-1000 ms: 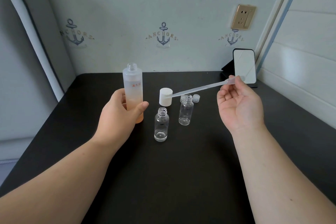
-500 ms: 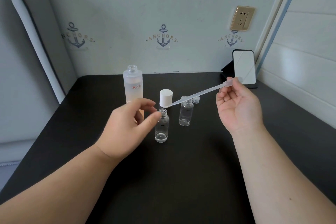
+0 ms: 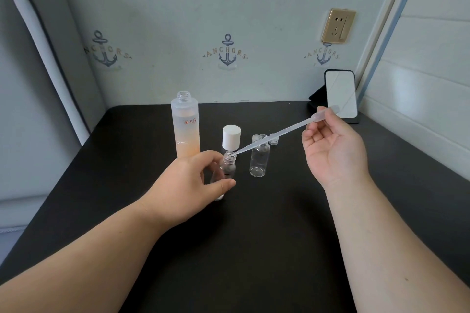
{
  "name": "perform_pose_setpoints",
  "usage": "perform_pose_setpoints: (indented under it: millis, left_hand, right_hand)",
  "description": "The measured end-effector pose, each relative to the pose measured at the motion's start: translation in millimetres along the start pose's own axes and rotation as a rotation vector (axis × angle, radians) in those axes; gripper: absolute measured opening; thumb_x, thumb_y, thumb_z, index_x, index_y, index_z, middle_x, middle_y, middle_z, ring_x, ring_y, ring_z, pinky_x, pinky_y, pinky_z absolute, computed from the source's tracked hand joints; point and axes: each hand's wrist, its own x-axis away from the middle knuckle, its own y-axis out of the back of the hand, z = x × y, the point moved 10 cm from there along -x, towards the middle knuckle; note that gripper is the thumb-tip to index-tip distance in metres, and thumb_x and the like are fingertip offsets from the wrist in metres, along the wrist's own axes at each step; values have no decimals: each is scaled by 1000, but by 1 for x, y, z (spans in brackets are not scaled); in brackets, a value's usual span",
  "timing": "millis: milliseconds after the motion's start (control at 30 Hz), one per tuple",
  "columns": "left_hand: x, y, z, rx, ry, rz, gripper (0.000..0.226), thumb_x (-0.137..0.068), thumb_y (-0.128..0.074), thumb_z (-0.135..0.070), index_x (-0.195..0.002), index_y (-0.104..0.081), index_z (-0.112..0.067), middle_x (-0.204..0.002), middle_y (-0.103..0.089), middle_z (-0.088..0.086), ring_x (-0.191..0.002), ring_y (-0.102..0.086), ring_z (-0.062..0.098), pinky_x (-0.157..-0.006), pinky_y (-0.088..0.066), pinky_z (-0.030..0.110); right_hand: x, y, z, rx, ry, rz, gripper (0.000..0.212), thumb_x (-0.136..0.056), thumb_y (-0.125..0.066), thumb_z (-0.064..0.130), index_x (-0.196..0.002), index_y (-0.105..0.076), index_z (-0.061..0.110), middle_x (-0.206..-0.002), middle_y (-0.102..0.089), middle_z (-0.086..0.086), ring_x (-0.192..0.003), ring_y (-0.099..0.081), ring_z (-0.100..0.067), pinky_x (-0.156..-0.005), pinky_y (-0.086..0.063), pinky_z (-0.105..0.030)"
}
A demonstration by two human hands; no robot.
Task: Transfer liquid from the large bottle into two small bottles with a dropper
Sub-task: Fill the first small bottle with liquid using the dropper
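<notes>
L hand (image 3: 188, 185) grips small bottle (image 3: 225, 173); R hand (image 3: 330, 145) pinches dropper (image 3: 279, 133).

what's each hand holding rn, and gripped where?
Left hand grips the near small bottle round its body, tilted. Right hand pinches the dropper at its bulb end, tip at that bottle's mouth.

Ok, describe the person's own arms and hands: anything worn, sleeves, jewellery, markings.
Both forearms are bare right to the bottom edge of the head view, with no sleeve showing. The left hand and right hand wear no gloves, and no rings, watch, bracelet or bandage show on them or on the wrists. The nails that show look short and unpainted. One small dark spot marks the right forearm.
</notes>
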Motion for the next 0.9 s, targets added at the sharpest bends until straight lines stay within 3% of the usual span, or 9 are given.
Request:
perform_pose_setpoints:
  millis: [200, 333, 433, 600, 900]
  left_hand:
    - [0, -3, -4, 22, -45, 46, 24, -82, -72, -50, -104, -62, -45, -88, -65, -17, -78, -58, 7, -68, -45, 14]
    - [1, -3, -7, 23, -65, 41, 24, -82, -73, -49, -104, -61, -48, -95, -63, -20, -83, -58, 5, -71, -44, 10]
    - [1, -2, -7, 32, -76, 31, 24, -83, -76, -44, -103, -63, -46, -91, -63, -17, -77, -57, 6, -68, -43, 10]
    - [1, -3, -6, 28, -73, 30, 25, -83, -75, -45, -104, -64, -45, -93, -64, -18, -79, -58, 6, -69, -44, 10]
    - [1, -1, -7, 19, -79, 23, 24, -83, -77, -43, -101, -63, -48, -92, -64, -19, -78, -58, 2, -69, -43, 9]
  right_hand:
    - [1, -7, -4, 44, -19, 64, 14, -93, -69, 14, -98, -80, 6, -81, -67, -4, -64, -59, -14, -63, -51, -25]
    - [2, -10, -8, 87, -47, 110, 15, -93, -68, 17, -100, -79, 8, -82, -67, -4, -63, -57, -14, -62, -51, -25]
    - [2, -11, -10, 106, -64, 119, 14, -93, -67, 16, -101, -76, 8, -79, -66, -2, -59, -54, -12, -61, -49, -24]
    - [2, -11, -9, 128, -57, 102, 16, -93, -65, 11, -86, -79, 7, -77, -64, -1, -56, -46, -11, -58, -41, -22]
    - [1, -14, -6, 151, -13, 136, 21, -94, -64, 8, -77, -76, 9, -79, -66, 0, -55, -43, -11, -57, -40, -21]
